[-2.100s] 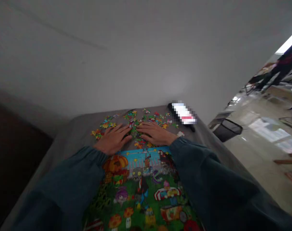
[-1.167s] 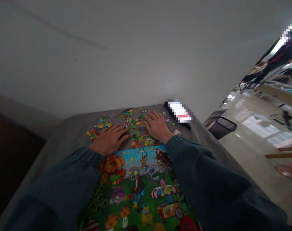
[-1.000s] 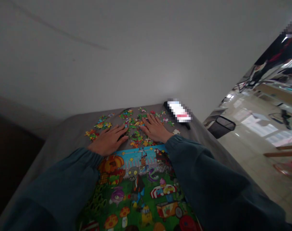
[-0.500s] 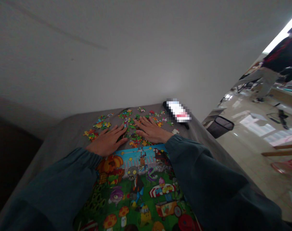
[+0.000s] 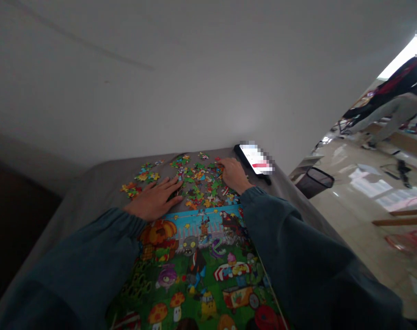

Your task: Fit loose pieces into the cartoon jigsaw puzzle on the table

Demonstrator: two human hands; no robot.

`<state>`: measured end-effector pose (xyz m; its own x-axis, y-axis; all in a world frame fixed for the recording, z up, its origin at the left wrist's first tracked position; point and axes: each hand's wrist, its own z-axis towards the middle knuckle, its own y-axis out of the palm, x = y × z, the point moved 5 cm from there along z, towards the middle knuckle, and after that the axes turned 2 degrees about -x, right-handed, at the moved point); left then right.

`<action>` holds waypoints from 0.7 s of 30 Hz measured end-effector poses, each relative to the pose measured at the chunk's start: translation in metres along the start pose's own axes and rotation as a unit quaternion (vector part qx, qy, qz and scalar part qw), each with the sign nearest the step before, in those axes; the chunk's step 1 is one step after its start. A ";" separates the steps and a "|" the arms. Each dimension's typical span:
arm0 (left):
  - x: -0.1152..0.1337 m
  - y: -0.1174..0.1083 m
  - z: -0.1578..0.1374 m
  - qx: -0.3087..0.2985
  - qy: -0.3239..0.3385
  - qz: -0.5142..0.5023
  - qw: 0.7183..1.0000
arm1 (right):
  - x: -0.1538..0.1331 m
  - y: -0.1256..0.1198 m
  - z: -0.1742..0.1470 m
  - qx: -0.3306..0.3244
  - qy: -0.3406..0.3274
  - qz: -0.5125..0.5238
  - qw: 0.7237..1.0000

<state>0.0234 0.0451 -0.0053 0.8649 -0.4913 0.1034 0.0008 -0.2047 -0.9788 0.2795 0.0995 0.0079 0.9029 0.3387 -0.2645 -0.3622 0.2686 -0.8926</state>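
Note:
Colourful jigsaw puzzle pieces (image 5: 203, 183) lie scattered over a grey cloth. My left hand (image 5: 156, 198) rests flat at their left side, fingers spread, with some pieces just beyond it. At the right edge of the pile is my right hand (image 5: 233, 175), its fingers curled down and together among the pieces; whatever is under the fingertips is hidden. Nearer to me lies a printed picture sheet (image 5: 194, 270) with cartoon zombies, mushrooms and a pumpkin, its sides partly covered by my sleeves.
A lit phone (image 5: 255, 159) lies beyond my right hand, against the white wall (image 5: 201, 82). Grey cloth (image 5: 101, 183) covers the table. To the right, below table level, stand a dark mesh bin (image 5: 314, 182) and a person (image 5: 397, 105) bending over.
My right hand has moved right and curled its fingers, uncovering pieces in the middle. My left hand has stayed put. The person in the background has bent lower.

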 end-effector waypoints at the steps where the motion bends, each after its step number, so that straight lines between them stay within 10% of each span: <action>1: 0.000 0.000 0.000 0.001 0.001 0.000 1.000 | -0.001 0.001 0.000 -0.005 -0.002 -0.001 1.000; 21: 0.000 -0.002 -0.001 -0.004 0.001 0.001 1.000 | 0.001 0.010 -0.001 -0.051 -0.023 -0.001 0.998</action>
<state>0.0231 0.0442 -0.0035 0.8639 -0.4934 0.1009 -0.0054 -0.2094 -0.9778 0.2773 0.1013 -0.0019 0.8912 0.3797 -0.2481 -0.3333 0.1773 -0.9260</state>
